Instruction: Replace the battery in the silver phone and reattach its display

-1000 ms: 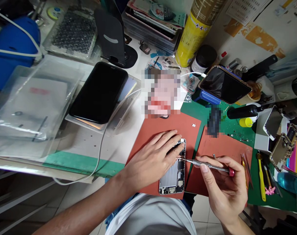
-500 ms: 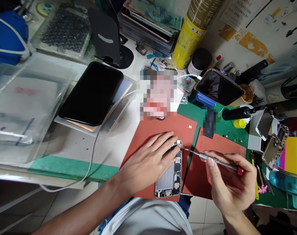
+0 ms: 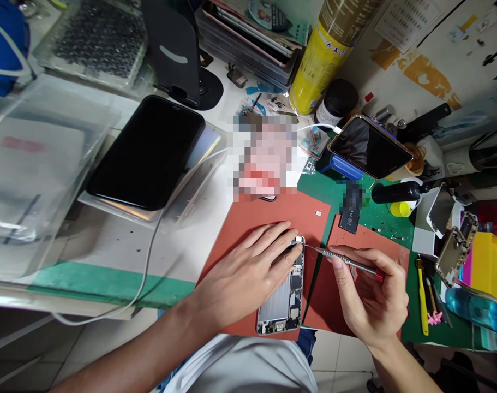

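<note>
An opened phone body (image 3: 277, 305) with its inner parts bare lies on a reddish-brown mat (image 3: 227, 262). My left hand (image 3: 252, 267) lies flat across its upper part with the fingers stretched out, covering some of the inside. My right hand (image 3: 373, 295) grips a slim metal screwdriver (image 3: 338, 256) with a red end cap. Its thin tip reaches the phone's upper right edge, close to my left fingertips; exact contact is too small to tell. Beyond my right hand lies a black phone battery (image 3: 349, 213), partly blurred out.
A black phone (image 3: 145, 153) rests on clear cases at left, beside a black stand (image 3: 174, 49). A propped phone (image 3: 371, 144) with a white cable, a yellow spray can (image 3: 322, 65) and a black jar (image 3: 338, 101) are behind. Tools, including a yellow one (image 3: 422, 300), lie at right.
My right hand has moved left with the screwdriver, bringing its tip from beside the phone to the upper right edge. My left hand stays in place on the phone.
</note>
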Motion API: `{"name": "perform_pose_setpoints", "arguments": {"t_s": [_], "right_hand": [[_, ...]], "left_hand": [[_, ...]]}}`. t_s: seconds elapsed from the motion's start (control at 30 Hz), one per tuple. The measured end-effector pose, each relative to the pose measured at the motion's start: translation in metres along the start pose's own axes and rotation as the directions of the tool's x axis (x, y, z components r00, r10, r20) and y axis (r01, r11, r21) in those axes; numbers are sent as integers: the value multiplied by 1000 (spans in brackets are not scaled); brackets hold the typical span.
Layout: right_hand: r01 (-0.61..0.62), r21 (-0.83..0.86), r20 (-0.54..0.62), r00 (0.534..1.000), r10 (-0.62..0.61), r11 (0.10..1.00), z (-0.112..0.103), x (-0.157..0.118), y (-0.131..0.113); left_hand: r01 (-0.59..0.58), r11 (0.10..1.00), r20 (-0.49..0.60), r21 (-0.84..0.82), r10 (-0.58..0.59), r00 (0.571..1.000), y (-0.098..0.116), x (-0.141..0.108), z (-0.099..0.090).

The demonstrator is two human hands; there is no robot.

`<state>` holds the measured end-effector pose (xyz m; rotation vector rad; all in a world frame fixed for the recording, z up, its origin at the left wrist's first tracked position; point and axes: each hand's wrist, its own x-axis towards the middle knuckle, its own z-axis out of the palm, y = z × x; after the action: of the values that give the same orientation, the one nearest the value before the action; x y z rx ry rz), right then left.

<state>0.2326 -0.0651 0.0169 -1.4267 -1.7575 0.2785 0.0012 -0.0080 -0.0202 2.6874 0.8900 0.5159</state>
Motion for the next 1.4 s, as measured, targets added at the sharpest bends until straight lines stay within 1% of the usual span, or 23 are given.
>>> {"name": "perform_pose_setpoints", "arguments": {"t_s": [0.1, 0.33, 0.47, 0.57, 0.63, 0.73, 0.83, 0.9, 1.03, 1.17, 1.27, 1.4], "right_hand": [[44, -42, -13, 999, -45, 998, 0, 2, -1], [101, -102, -4, 995, -102, 990, 0, 4, -2], [107, -134, 24, 994, -105, 985, 0, 11, -8], [149, -159, 79, 987, -137, 976, -2, 19, -14], [185, -174, 147, 976, -160, 967, -5, 27, -17], [242, -203, 283, 942, -180, 949, -8, 41, -20], [343, -268, 349, 905, -241, 900, -10, 55, -20], [399, -315, 363, 889, -279, 861, -11, 61, -19], [452, -364, 372, 872, -318, 814, -10, 63, -15], [442, -349, 348, 880, -323, 827, -9, 59, -10], [461, -353, 334, 875, -351, 814, -8, 59, -10], [448, -326, 334, 878, -342, 833, -7, 62, -11]], "left_hand": [[0, 1000, -7, 1, 0, 1000, 0, 0, 0], [-2, 1000, -19, 10, 2, 1000, 0, 0, 1], [-1, 1000, -22, 14, 2, 1000, 0, 1, 1], [-1, 1000, -17, 19, 1, 1000, 0, 1, 1], [1, 1000, -7, 17, 0, 1000, 0, 1, 1], [1, 1000, 0, 7, -1, 1000, 1, 1, 0], [1, 1000, -6, 2, -1, 1000, 1, 1, 0], [-2, 1000, -13, 0, 2, 1000, 1, 2, -1], [3, 1000, -25, -5, -3, 1000, 0, 2, -2], [11, 1000, -10, -14, -11, 1000, 0, 1, -4], [11, 1000, -11, -20, -12, 1000, 1, 2, -5], [12, 1000, -18, -27, -13, 1000, 1, 3, -5]]}}
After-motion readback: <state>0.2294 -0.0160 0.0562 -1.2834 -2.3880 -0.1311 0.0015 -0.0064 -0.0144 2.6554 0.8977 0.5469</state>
